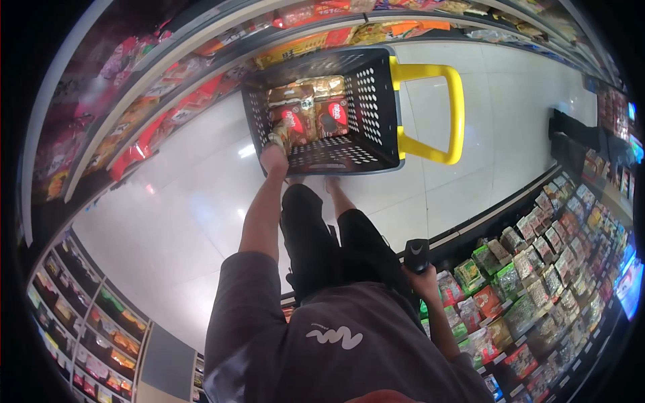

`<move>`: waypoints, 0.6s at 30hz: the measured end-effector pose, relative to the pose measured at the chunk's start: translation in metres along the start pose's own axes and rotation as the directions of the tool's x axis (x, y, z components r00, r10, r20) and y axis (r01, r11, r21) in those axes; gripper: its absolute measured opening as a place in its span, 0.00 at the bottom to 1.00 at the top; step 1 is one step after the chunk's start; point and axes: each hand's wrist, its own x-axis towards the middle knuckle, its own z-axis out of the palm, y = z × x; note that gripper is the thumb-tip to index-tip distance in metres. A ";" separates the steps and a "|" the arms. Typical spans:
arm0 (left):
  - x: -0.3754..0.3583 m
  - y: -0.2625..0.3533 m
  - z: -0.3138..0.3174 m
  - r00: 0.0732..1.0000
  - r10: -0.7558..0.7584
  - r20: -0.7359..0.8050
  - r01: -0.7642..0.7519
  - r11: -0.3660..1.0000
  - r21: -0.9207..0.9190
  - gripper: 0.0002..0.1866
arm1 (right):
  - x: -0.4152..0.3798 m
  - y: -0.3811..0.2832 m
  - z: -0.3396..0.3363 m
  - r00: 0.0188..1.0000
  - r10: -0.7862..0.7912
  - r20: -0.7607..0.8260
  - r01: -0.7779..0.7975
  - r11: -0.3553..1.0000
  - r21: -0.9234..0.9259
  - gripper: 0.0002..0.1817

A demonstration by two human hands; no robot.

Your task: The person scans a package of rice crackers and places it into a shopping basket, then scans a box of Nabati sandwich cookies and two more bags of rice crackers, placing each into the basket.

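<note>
A black shopping basket (369, 101) with perforated walls and a yellow handle (455, 114) stands on the floor ahead of me. Inside it lie several brown and gold snack packages (330, 119), some with a red label. My left hand (274, 160) reaches over the basket's near left corner, its fingers closed on a small gold-brown snack bag (281, 136). That bag is partly covered by the hand. Low at my right side, my right hand (422, 281) is wrapped around a black handheld device (416, 255) with a light mark on its top.
Shelves of bagged snacks (161, 111) curve along the far and left sides. Rows of packaged goods (524, 269) fill a display on my right. More shelving (94, 329) stands behind me at left. Pale tiled floor (175, 195) lies between; a dark-clothed person (584, 138) is at far right.
</note>
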 end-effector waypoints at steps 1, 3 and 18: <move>-0.001 0.004 -0.006 1.000 0.009 -0.005 -0.009 1.000 0.001 0.13 | -0.004 -0.007 0.002 1.000 -0.019 -0.012 0.019 1.000 0.013 0.15; -0.009 0.006 -0.025 0.986 0.143 -0.089 -0.143 0.990 -0.001 0.06 | -0.007 -0.017 0.006 0.999 -0.046 -0.023 0.047 0.998 0.039 0.13; -0.256 0.025 -0.435 0.703 0.515 -0.491 -0.711 0.531 -0.461 0.09 | 0.013 -0.235 -0.003 0.651 -0.680 0.337 0.408 0.688 0.600 0.18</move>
